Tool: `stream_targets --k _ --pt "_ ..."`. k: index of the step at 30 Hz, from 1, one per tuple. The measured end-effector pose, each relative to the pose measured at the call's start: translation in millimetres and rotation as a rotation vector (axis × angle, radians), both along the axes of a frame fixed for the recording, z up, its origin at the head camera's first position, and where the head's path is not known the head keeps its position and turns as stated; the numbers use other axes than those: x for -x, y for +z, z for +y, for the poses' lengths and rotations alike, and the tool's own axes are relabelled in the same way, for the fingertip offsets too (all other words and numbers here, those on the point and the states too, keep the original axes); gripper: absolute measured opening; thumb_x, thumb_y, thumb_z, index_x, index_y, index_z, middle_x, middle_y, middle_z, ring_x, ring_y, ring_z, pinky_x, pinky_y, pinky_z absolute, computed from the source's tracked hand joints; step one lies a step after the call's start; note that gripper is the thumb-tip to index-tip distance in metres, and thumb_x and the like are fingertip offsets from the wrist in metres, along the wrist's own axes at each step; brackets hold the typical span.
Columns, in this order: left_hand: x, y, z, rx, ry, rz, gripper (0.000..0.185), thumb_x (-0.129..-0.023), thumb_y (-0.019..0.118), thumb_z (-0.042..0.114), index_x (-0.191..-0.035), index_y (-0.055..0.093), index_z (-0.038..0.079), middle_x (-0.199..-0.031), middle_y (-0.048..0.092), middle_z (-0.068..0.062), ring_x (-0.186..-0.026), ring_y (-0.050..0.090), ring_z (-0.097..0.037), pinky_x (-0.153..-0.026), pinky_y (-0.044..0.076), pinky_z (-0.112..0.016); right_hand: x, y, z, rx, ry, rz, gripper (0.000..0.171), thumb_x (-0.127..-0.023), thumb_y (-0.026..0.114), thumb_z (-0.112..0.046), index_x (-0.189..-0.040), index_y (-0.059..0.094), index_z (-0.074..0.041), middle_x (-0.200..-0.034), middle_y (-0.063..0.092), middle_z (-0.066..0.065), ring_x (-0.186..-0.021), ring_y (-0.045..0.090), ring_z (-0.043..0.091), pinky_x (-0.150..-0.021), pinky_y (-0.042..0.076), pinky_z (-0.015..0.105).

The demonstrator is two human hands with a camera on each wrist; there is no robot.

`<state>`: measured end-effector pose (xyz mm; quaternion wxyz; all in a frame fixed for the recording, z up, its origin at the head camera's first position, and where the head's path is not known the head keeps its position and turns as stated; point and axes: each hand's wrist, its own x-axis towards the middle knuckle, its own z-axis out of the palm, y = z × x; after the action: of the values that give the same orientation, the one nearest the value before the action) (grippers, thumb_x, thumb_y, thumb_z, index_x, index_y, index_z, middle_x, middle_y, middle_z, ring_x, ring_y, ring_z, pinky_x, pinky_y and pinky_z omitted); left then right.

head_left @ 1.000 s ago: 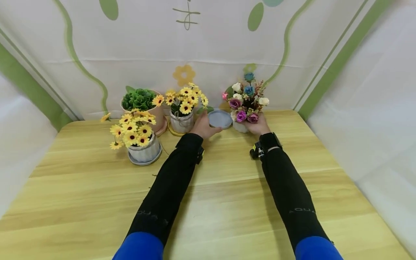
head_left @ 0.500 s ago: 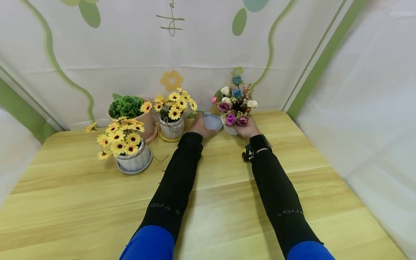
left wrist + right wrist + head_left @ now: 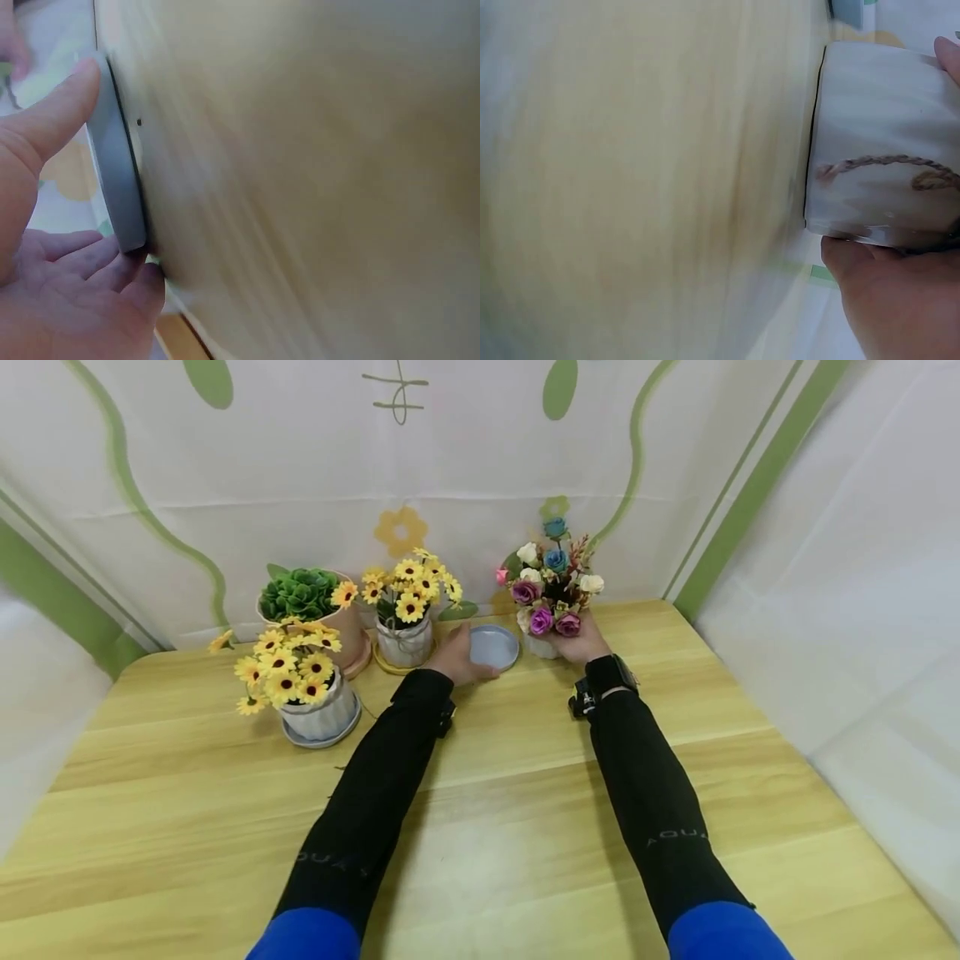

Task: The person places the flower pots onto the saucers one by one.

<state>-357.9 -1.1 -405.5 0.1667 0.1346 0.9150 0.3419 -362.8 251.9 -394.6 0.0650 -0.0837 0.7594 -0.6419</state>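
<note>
A round grey-blue saucer (image 3: 495, 648) lies near the back of the table, with my left hand (image 3: 461, 658) round its left side. In the left wrist view, my thumb and fingertips press opposite ends of the saucer's rim (image 3: 118, 169). My right hand (image 3: 585, 642) holds a white flower pot (image 3: 538, 645) just right of the saucer. Mixed artificial roses (image 3: 555, 585) in purple, white and blue fill it. The right wrist view shows twine across the pot (image 3: 877, 112), with thumb and fingers on opposite sides; some fingers are hidden behind it.
Left of the saucer, a pot of yellow daisies (image 3: 405, 642) stands on a yellow saucer. Further left are a pink pot (image 3: 347, 631) with green leaves and another white daisy pot (image 3: 322, 714) on a grey saucer. A printed cloth (image 3: 300, 460) hangs behind the wooden table (image 3: 495, 827).
The saucer and my left hand have come slightly toward me. My right hand keeps its grip on the rose pot. The head view has shifted and tilted a little.
</note>
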Motion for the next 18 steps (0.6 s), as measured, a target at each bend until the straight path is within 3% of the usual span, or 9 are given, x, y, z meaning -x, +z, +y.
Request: stream_targets --k 3,9,14,17,18 --pt "-16.0 5.9 -13.7 0.021 -0.068 0.035 0.110 -0.095 0.080 0.038 -0.169 0.008 0.001 -0.174 0.023 -0.022 -0.160 0.029 -0.036 -0.131 0.031 -0.047 -0.4 1.3 -0.5 -0.085 -0.019 0.039 0.086 -0.104 0.059 -0.001 -0.171 0.007 -0.009 -0.177 0.017 0.015 -0.166 0.015 0.029 -0.136 0.017 0.040" --pt "-54.9 10.2 -41.4 -0.034 -0.203 0.085 0.110 -0.094 0.082 0.031 -0.167 0.008 -0.006 -0.174 0.019 -0.026 -0.161 0.024 -0.039 -0.132 0.027 -0.051 -10.6 13.2 -6.3 -0.226 -0.048 0.081 0.091 -0.100 0.067 -0.001 -0.170 0.008 -0.005 -0.177 0.017 0.018 -0.165 0.015 0.032 -0.137 0.015 0.042" --pt "-88.0 6.6 -66.2 -0.039 -0.260 0.094 0.107 -0.094 0.083 0.033 -0.166 0.014 -0.005 -0.171 0.025 -0.027 -0.159 0.030 -0.040 -0.129 0.033 -0.055 -21.6 27.6 -11.8 -0.233 -0.036 0.062 0.089 -0.100 0.066 -0.001 -0.169 0.010 -0.002 -0.176 0.018 0.021 -0.165 0.015 0.035 -0.137 0.016 0.044" --pt "-109.0 6.3 -80.2 -0.028 -0.267 0.073 0.109 -0.092 0.085 0.036 -0.167 0.016 -0.002 -0.172 0.027 -0.025 -0.157 0.033 -0.040 -0.127 0.036 -0.055 -21.9 28.8 -11.7 -0.148 -0.012 0.022 0.086 -0.103 0.061 -0.002 -0.170 0.008 -0.004 -0.177 0.016 0.019 -0.165 0.014 0.032 -0.137 0.016 0.042" --pt "-116.0 6.0 -84.5 -0.030 -0.274 0.073 0.109 -0.091 0.086 0.036 -0.167 0.017 -0.002 -0.171 0.028 -0.025 -0.157 0.034 -0.040 -0.127 0.036 -0.055 -20.8 27.8 -11.1 -0.073 0.002 -0.010 0.083 -0.105 0.057 -0.003 -0.170 0.007 -0.006 -0.178 0.015 0.016 -0.166 0.013 0.030 -0.137 0.017 0.040"
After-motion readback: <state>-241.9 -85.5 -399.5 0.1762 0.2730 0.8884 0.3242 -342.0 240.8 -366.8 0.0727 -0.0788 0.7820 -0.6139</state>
